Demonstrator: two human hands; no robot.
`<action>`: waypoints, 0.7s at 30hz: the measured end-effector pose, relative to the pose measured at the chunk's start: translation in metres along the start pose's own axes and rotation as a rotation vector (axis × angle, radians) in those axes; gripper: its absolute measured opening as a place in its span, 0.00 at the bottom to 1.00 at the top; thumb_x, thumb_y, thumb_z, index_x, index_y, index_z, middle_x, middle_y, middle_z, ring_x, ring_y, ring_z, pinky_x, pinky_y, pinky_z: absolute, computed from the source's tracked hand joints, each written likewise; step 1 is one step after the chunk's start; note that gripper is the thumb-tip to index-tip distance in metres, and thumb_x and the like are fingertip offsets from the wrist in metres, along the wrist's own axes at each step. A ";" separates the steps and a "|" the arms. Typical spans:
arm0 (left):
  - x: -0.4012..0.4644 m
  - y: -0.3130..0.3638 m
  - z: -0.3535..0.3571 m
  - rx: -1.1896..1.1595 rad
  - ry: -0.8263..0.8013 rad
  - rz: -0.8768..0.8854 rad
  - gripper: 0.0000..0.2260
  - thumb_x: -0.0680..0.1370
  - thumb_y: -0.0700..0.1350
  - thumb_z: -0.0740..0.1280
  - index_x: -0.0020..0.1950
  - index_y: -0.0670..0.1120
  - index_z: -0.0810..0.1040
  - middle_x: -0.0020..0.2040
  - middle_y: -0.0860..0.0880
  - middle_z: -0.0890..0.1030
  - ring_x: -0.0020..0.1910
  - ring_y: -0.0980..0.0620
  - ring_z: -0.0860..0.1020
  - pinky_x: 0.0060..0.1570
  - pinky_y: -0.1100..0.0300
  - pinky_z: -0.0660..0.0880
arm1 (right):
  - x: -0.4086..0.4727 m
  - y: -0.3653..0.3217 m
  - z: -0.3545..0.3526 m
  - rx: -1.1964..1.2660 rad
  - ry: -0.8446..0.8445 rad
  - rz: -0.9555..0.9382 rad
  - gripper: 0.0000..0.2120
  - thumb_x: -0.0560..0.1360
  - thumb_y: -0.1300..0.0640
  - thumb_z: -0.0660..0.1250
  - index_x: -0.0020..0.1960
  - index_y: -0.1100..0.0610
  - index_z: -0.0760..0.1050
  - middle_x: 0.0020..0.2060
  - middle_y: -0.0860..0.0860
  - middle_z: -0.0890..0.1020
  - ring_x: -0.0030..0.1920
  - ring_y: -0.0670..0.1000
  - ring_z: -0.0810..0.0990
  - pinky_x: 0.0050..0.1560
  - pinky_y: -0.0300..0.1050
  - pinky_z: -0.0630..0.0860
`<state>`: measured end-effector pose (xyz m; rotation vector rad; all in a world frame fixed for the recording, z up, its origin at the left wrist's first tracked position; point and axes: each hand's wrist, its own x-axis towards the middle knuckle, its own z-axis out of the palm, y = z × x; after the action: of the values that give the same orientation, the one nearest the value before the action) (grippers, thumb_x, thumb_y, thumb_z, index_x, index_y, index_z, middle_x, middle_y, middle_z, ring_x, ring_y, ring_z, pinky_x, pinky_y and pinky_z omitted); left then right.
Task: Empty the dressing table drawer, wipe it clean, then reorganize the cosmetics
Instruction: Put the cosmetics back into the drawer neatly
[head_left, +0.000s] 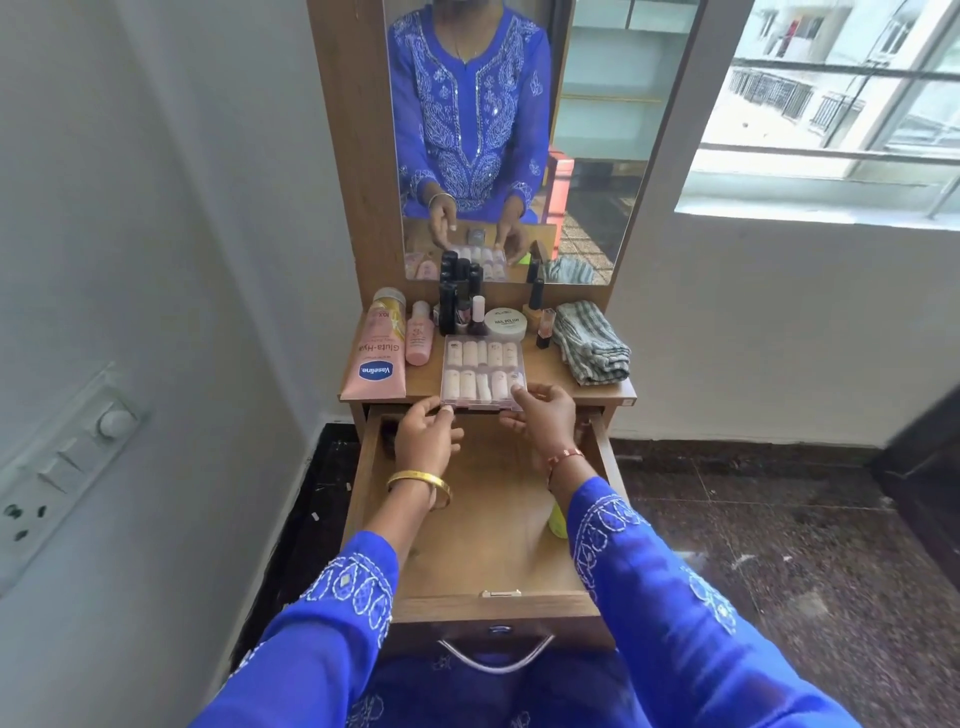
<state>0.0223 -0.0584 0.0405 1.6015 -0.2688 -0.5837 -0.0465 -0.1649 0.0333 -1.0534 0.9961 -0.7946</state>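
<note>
while the pulled-out drawer (488, 525) gapes below the tabletop's front edge, the clear nail-tip box (483, 375) lies across that edge, long axis pointing away; left hand (427, 436) and right hand (545, 418) pinch its near corners, equally close.

The long sleeves (670, 587) are bright blue with white embroidered motifs, and a gold bangle (420, 486) rings the left wrist. On the light brown wood-grain tabletop (566, 371) lie a pale pink squeeze tube (375, 353) bearing a blue label, a clear case of white and pale pink nail tips (483, 375), black-capped bottles (457, 296) and a grey-and-white striped folded cloth (589, 343). The floor (779, 545) is dark speckled stone.
</note>
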 end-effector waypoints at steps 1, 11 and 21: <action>0.000 0.000 0.000 -0.011 -0.003 -0.004 0.14 0.79 0.41 0.59 0.65 0.40 0.70 0.50 0.45 0.77 0.38 0.54 0.77 0.38 0.62 0.75 | -0.002 0.000 -0.001 0.040 -0.002 0.001 0.09 0.75 0.65 0.65 0.53 0.62 0.68 0.49 0.61 0.75 0.34 0.51 0.77 0.25 0.35 0.77; -0.014 -0.007 -0.009 -0.097 -0.045 -0.047 0.11 0.79 0.43 0.60 0.59 0.40 0.74 0.43 0.47 0.78 0.37 0.52 0.77 0.36 0.60 0.77 | -0.047 -0.001 -0.024 0.205 -0.057 -0.035 0.05 0.76 0.65 0.64 0.51 0.62 0.72 0.40 0.57 0.78 0.29 0.46 0.77 0.30 0.36 0.78; -0.046 -0.026 -0.030 -0.092 -0.086 -0.022 0.10 0.78 0.44 0.62 0.59 0.45 0.75 0.47 0.49 0.81 0.42 0.55 0.79 0.32 0.66 0.77 | -0.096 0.018 -0.054 0.085 -0.146 -0.036 0.05 0.75 0.64 0.65 0.51 0.58 0.74 0.38 0.54 0.80 0.30 0.46 0.77 0.32 0.37 0.77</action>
<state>-0.0055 -0.0063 0.0255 1.4940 -0.2843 -0.6737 -0.1300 -0.0908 0.0333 -1.0426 0.8146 -0.7710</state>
